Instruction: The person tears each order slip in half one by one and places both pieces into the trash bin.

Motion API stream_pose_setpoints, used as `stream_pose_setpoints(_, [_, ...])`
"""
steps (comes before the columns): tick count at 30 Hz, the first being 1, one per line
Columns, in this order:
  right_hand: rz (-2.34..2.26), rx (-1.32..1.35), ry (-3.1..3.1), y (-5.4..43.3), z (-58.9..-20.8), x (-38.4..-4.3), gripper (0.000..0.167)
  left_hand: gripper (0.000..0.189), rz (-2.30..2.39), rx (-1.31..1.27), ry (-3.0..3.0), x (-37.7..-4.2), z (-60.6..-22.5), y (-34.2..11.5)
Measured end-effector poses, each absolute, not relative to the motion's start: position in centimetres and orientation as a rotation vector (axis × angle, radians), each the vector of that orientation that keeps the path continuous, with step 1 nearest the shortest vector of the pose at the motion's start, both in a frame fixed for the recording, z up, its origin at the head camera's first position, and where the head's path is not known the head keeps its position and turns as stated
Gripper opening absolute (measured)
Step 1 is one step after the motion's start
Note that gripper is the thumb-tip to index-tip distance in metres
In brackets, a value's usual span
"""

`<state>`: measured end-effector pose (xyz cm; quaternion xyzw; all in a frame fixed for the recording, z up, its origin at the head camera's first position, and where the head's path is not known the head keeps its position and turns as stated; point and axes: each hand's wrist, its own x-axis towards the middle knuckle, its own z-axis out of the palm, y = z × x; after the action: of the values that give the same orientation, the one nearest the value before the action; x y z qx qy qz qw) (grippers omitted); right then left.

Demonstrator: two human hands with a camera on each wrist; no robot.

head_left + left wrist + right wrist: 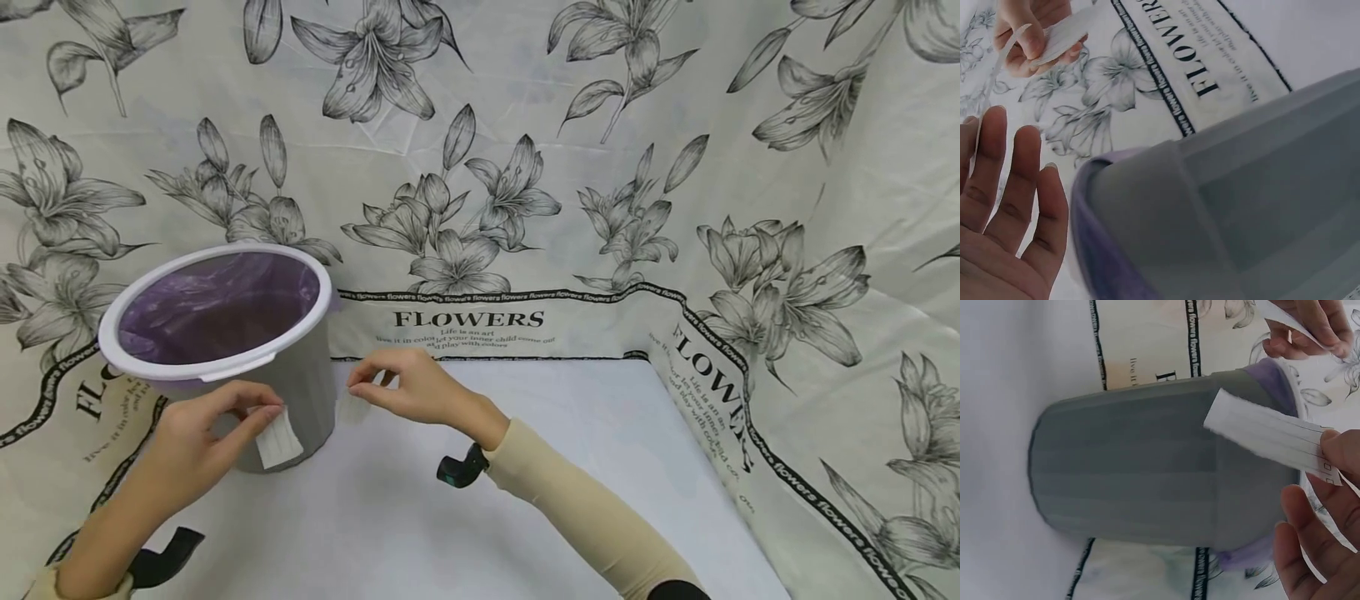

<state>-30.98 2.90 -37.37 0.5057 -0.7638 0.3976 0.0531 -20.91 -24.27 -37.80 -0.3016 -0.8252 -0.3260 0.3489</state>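
Note:
My left hand (198, 437) pinches a white piece of lined paper (280, 442) between thumb and fingertips, in front of a grey trash bin (311, 392). To its right, my right hand (416, 387) pinches another paper strip (1266, 434), with ruled lines and small printed boxes at the held end. That strip has a rough, torn-looking long edge. In the left wrist view, the left hand's paper (990, 87) appears almost edge-on. The two pieces are apart. Both hands are outside the bin, lower than its rim.
The bin has a white rim (217, 371) and a purple liner bag (225, 304); its bottom is hidden. It stands at the left on a white tabletop (487, 517). Flower-printed cloth (630, 100) covers the walls behind and at the sides.

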Motion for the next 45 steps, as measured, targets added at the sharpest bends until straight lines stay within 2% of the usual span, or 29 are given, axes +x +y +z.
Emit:
stream_pose_setpoints(2, [1.191, 1.574, -2.305, 2.2, -36.5, -31.1, 0.010, 0.007, -0.807, -0.794, -2.131, -21.2, -36.8, -24.5])
stream_pose_setpoints(6, [1.187, 1.601, -2.283, 1.0, -34.5, -31.5, 0.009, 0.048, -0.765, -0.828, -2.046, -22.0, -34.7, -25.2])
stream_pose_setpoints(8, [1.192, 1.595, -2.278, 0.5, -33.5, -31.7, 0.008, 0.054, -0.757, -0.822, -2.040, -22.2, -33.5, -25.6])
stream_pose_setpoints(15, [1.169, 1.576, -2.288, -1.4, -30.4, -32.7, 0.007, 0.014, -0.717, -0.740, -2.121, -22.8, -31.1, -27.5])
stream_pose_setpoints(17, [1.184, 1.572, -2.281, -1.9, -29.9, -32.8, 0.007, 0.010, -0.705, -0.715, -2.130, -22.9, -30.7, -28.1])
stream_pose_setpoints(24, [1.256, 1.547, -2.234, -2.9, -29.0, -32.6, 0.007, 0.018, -0.801, -0.562, -2.151, -23.4, -29.8, -29.9])
stream_pose_setpoints(32, [1.288, 1.454, -2.241, -3.4, -28.5, -33.0, 0.009, 0.028, -0.761, -0.487, -2.127, -25.1, -30.7, -30.4])
stream_pose_setpoints(45, [1.215, 1.257, -2.387, -5.3, -27.7, -35.7, 0.013, 0.020, -0.595, -0.401, -2.197, -26.1, -32.0, -30.5])
